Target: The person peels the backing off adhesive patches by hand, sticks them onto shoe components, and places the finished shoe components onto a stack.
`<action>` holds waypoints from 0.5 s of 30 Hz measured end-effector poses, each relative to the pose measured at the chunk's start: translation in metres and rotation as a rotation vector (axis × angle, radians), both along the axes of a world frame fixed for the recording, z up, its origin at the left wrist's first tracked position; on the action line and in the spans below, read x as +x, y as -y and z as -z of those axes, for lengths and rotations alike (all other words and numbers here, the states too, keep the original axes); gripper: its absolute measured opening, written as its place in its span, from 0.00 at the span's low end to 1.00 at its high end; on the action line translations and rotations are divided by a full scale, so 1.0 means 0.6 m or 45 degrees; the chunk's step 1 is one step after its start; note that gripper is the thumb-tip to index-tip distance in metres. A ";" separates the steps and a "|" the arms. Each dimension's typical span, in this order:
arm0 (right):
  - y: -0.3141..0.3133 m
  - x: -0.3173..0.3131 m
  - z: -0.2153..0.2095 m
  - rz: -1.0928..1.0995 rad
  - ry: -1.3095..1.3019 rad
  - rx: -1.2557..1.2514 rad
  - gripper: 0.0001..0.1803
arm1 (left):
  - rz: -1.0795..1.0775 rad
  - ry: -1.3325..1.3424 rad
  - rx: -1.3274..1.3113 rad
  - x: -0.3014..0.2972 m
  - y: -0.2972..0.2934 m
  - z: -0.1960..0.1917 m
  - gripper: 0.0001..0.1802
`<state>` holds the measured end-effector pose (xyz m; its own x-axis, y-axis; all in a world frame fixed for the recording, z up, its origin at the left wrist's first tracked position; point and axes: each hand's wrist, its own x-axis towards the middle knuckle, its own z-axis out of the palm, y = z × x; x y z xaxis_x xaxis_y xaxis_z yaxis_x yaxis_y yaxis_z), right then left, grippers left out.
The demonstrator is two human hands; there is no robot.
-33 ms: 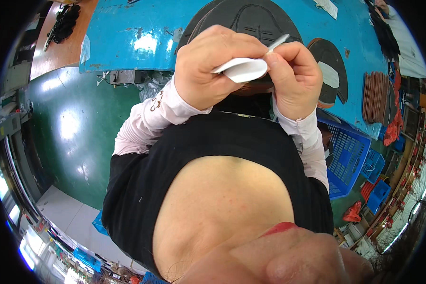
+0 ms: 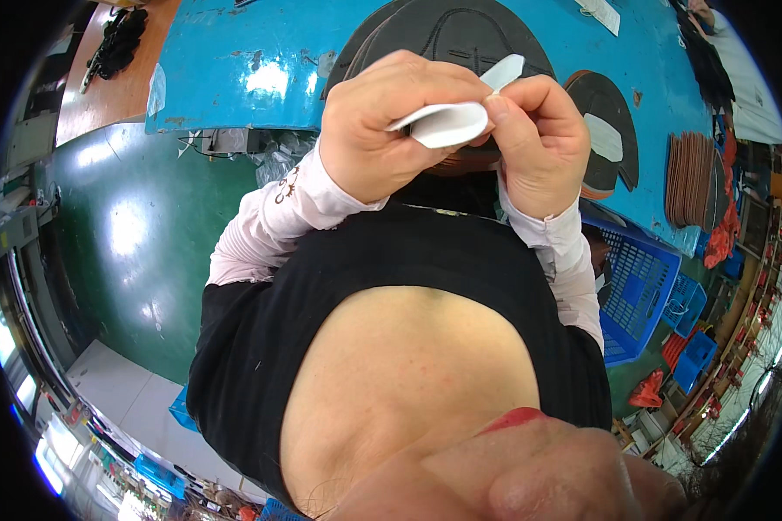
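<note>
Both hands are up near the top middle of the frame. The left hand [image 2: 391,130] and the right hand [image 2: 534,143] pinch a thin white sheet [image 2: 450,122] between them. The fingers are clamped on it. Part of the sheet is hidden behind the fingers. Behind the hands lies a dark shoe sole [image 2: 443,39] on the blue tabletop [image 2: 235,69], half covered. A blue basket [image 2: 639,286] at the right is cut off by the arm.

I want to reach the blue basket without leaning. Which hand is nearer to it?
Right. The right hand is just up-left of the blue basket; the left hand is further left.
</note>
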<state>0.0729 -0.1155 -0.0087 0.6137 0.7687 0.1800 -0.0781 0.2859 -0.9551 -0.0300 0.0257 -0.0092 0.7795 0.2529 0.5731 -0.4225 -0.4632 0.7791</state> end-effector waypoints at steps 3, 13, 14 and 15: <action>-0.002 -0.001 0.000 -0.078 -0.122 0.018 0.06 | 0.036 -0.134 -0.378 -0.007 0.011 -0.013 0.08; -0.007 -0.005 -0.006 0.025 0.154 -0.057 0.08 | 0.023 -0.262 -0.718 -0.005 0.010 -0.001 0.07; -0.008 -0.005 -0.005 0.025 0.153 -0.058 0.08 | 0.023 -0.269 -0.607 -0.003 0.009 0.000 0.08; -0.009 -0.006 -0.005 0.019 0.242 -0.080 0.08 | 0.022 -0.270 -0.608 -0.002 0.008 0.001 0.08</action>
